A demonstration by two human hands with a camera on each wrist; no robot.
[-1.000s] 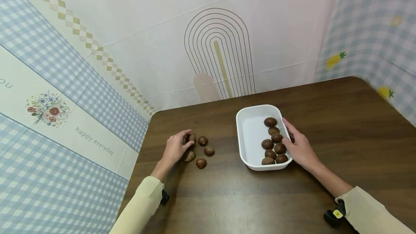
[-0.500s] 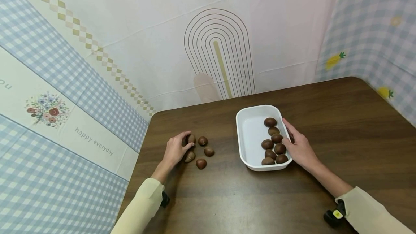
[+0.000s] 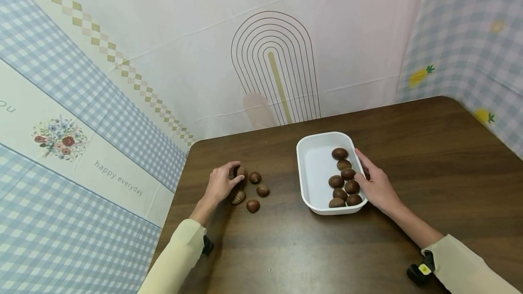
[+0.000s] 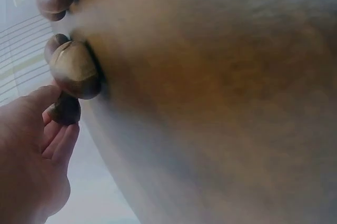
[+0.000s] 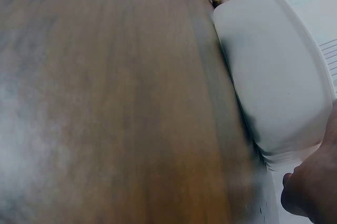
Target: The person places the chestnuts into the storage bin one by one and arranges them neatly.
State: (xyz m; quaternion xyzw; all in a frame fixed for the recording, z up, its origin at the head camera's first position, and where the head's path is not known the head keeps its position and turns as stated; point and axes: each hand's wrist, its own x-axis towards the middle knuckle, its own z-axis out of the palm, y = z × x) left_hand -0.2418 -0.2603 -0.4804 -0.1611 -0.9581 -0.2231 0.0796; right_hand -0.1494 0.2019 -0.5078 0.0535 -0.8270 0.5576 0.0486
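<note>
My left hand (image 3: 220,182) is at the left of the table, pinching a brown chestnut (image 3: 241,171) between thumb and fingers. The left wrist view shows that chestnut (image 4: 66,109) dark between the fingertips, partly hidden by the thumb. Close by lie loose chestnuts: one with a pale patch (image 3: 239,197), and others to the right, such as a reddish one (image 3: 253,206). My right hand (image 3: 377,186) grips the right wall of a white rectangular tray (image 3: 316,208), thumb over its rim. Several chestnuts (image 3: 348,173) rest along the tray's right side. Its outer wall (image 5: 274,66) fills much of the right wrist view.
A dark wooden table (image 3: 278,248) carries everything. Behind it hangs a patterned cloth (image 3: 196,58), with a checked cloth (image 3: 61,221) along the left and another checked cloth (image 3: 461,49) at the right. The tray stands to the right of the loose chestnuts.
My left thumb and the chestnut it pinches have shifted slightly away from me. The right hand, the tray and the other chestnuts keep their places.
</note>
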